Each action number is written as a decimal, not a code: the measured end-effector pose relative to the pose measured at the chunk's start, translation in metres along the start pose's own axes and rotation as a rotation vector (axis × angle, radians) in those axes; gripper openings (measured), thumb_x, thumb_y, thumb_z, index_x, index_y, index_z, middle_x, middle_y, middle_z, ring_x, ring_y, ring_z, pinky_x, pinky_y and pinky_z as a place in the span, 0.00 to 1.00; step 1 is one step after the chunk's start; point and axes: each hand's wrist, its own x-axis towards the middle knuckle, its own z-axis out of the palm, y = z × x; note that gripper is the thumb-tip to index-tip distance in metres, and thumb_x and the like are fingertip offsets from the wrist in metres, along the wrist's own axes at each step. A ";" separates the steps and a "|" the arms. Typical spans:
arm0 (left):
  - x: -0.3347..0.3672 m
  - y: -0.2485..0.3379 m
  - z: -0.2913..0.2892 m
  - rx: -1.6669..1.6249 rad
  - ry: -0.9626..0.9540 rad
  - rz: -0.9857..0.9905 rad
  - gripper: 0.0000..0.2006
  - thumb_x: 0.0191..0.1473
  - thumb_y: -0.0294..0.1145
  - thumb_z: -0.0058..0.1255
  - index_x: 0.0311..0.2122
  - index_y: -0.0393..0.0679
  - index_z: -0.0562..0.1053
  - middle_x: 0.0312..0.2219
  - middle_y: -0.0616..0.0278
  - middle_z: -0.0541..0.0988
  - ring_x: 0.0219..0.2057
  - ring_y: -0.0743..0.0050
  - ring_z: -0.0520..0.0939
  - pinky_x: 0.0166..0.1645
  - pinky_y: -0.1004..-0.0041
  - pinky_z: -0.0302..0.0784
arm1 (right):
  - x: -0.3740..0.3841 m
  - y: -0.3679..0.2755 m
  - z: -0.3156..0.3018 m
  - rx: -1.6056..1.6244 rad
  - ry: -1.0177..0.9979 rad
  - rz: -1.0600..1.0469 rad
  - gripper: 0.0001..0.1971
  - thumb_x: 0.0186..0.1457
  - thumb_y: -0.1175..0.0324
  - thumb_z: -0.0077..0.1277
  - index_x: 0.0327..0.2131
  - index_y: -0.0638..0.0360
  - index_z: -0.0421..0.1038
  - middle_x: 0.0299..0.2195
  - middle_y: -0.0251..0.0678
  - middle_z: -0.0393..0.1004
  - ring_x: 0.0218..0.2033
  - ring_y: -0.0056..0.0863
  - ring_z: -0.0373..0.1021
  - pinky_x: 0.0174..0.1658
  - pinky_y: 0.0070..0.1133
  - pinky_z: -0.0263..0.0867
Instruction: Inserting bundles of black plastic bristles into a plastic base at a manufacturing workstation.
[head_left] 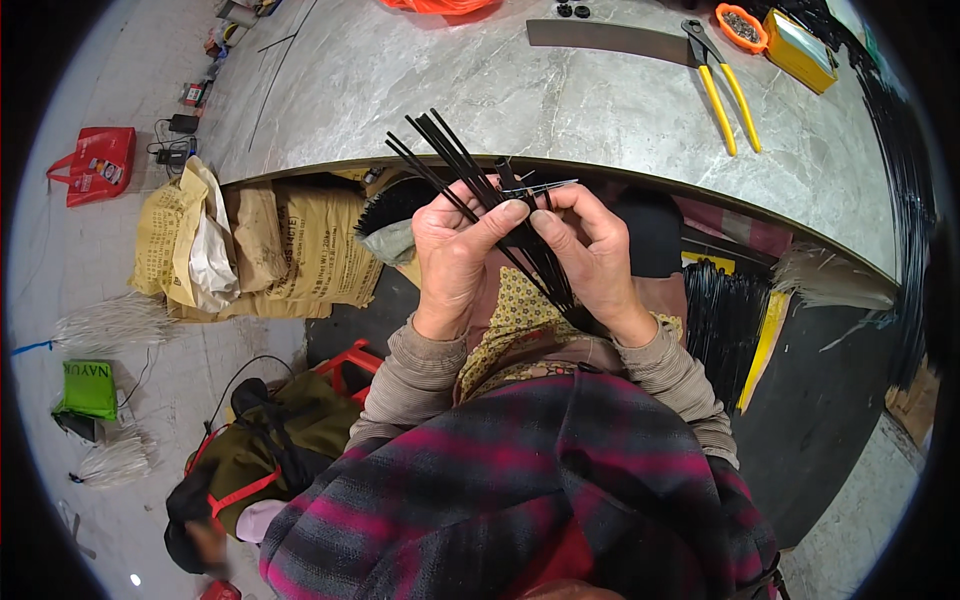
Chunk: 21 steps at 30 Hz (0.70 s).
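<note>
Above my lap, just off the table's near edge, a bundle of thin black rods (437, 138) slants between my hands. My left hand (458, 240) is closed around it, thumb across the front. My right hand (592, 250) pinches with thumb and forefinger against a thin silvery wire (548, 186), which crosses the rods near both thumbs. A short, thicker black piece (503, 172) stands up beside the wire. Lower rod ends run down past my right palm. My fingers partly hide where wire and rods meet.
The grey marbled table (350, 90) curves ahead. On it lie yellow-handled pliers (728, 100), a flat metal strip (610, 40), an orange dish (741, 28) of small pieces and a yellow box (800, 52). Brown paper sacks (310, 245) stand at left. Behind them, a person (250, 470) bends low.
</note>
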 end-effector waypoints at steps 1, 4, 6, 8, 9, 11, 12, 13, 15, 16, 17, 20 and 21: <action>0.000 0.000 0.001 -0.001 0.000 0.000 0.12 0.51 0.18 0.59 0.43 0.33 0.77 0.35 0.57 0.84 0.35 0.73 0.83 0.45 0.76 0.78 | 0.000 0.000 -0.001 0.000 0.000 0.000 0.07 0.63 0.71 0.54 0.40 0.64 0.72 0.31 0.23 0.72 0.28 0.04 0.64 0.30 0.07 0.62; 0.000 0.000 0.002 -0.004 0.000 0.016 0.12 0.51 0.17 0.59 0.43 0.33 0.77 0.34 0.57 0.84 0.35 0.73 0.84 0.45 0.76 0.78 | 0.000 0.001 -0.002 0.013 -0.014 0.015 0.06 0.64 0.71 0.54 0.40 0.64 0.72 0.32 0.23 0.72 0.28 0.04 0.63 0.29 0.07 0.61; 0.000 0.000 0.002 -0.011 0.004 0.020 0.13 0.51 0.17 0.59 0.43 0.33 0.77 0.33 0.58 0.84 0.34 0.74 0.83 0.44 0.76 0.78 | 0.000 0.002 -0.003 0.055 -0.021 0.018 0.06 0.64 0.71 0.53 0.40 0.64 0.71 0.32 0.23 0.72 0.29 0.03 0.63 0.29 0.07 0.61; 0.000 0.000 0.001 -0.023 -0.002 0.018 0.13 0.51 0.17 0.59 0.43 0.33 0.77 0.33 0.58 0.84 0.34 0.75 0.83 0.44 0.77 0.78 | 0.001 0.002 -0.001 0.056 -0.012 -0.001 0.06 0.63 0.72 0.53 0.40 0.64 0.71 0.32 0.24 0.72 0.29 0.03 0.63 0.29 0.07 0.61; 0.000 0.000 0.001 -0.034 -0.007 0.017 0.13 0.51 0.17 0.60 0.43 0.33 0.77 0.33 0.58 0.84 0.33 0.75 0.83 0.43 0.77 0.77 | 0.001 0.002 -0.001 0.057 -0.004 -0.019 0.05 0.63 0.73 0.53 0.39 0.64 0.70 0.32 0.24 0.72 0.28 0.04 0.63 0.29 0.07 0.61; 0.001 -0.001 0.001 -0.028 -0.004 0.020 0.12 0.50 0.17 0.60 0.43 0.33 0.77 0.33 0.59 0.83 0.33 0.76 0.83 0.43 0.77 0.77 | 0.000 0.001 -0.001 0.100 -0.019 0.025 0.05 0.62 0.75 0.54 0.39 0.63 0.70 0.33 0.23 0.71 0.31 0.06 0.64 0.33 0.09 0.62; 0.001 -0.002 0.001 -0.022 -0.001 0.023 0.12 0.50 0.16 0.60 0.42 0.33 0.78 0.33 0.59 0.83 0.33 0.76 0.82 0.43 0.77 0.77 | 0.000 0.000 -0.001 0.143 -0.034 0.068 0.05 0.62 0.76 0.54 0.39 0.63 0.69 0.35 0.23 0.69 0.34 0.08 0.64 0.38 0.10 0.63; 0.001 -0.001 0.001 -0.021 -0.001 0.022 0.12 0.50 0.16 0.60 0.42 0.33 0.78 0.33 0.59 0.83 0.33 0.76 0.82 0.43 0.77 0.77 | 0.000 0.000 -0.001 0.144 -0.033 0.069 0.05 0.62 0.76 0.54 0.39 0.63 0.69 0.35 0.23 0.69 0.34 0.08 0.64 0.38 0.10 0.63; 0.001 0.002 0.002 -0.043 -0.033 -0.001 0.12 0.50 0.16 0.60 0.42 0.33 0.78 0.34 0.59 0.83 0.33 0.75 0.83 0.43 0.77 0.78 | 0.000 0.000 0.000 0.151 -0.015 0.114 0.05 0.61 0.77 0.55 0.39 0.63 0.69 0.35 0.24 0.70 0.36 0.09 0.67 0.40 0.10 0.65; 0.002 0.002 0.002 -0.042 -0.033 -0.001 0.12 0.50 0.16 0.60 0.42 0.33 0.78 0.34 0.59 0.83 0.33 0.75 0.83 0.43 0.77 0.78 | 0.000 0.002 0.000 0.152 -0.014 0.114 0.05 0.61 0.77 0.55 0.39 0.63 0.69 0.35 0.24 0.70 0.36 0.09 0.67 0.40 0.10 0.65; 0.002 0.002 0.002 -0.046 -0.043 0.000 0.12 0.50 0.16 0.60 0.41 0.33 0.78 0.34 0.58 0.83 0.33 0.75 0.83 0.44 0.76 0.78 | -0.001 0.005 -0.001 0.149 -0.017 0.091 0.05 0.61 0.76 0.55 0.39 0.63 0.69 0.36 0.25 0.71 0.37 0.09 0.68 0.41 0.11 0.66; 0.003 0.002 -0.001 -0.067 -0.054 -0.007 0.12 0.49 0.15 0.60 0.41 0.32 0.77 0.34 0.56 0.83 0.34 0.72 0.84 0.44 0.74 0.79 | -0.003 0.008 0.000 0.164 -0.009 0.081 0.06 0.62 0.75 0.55 0.39 0.64 0.69 0.36 0.27 0.73 0.37 0.10 0.69 0.41 0.11 0.67; 0.004 0.002 -0.002 -0.085 -0.054 -0.014 0.13 0.49 0.13 0.60 0.42 0.32 0.76 0.33 0.54 0.83 0.35 0.69 0.84 0.44 0.72 0.80 | -0.004 0.008 0.000 0.182 -0.001 0.094 0.06 0.62 0.75 0.55 0.40 0.64 0.69 0.36 0.27 0.74 0.36 0.10 0.69 0.40 0.11 0.67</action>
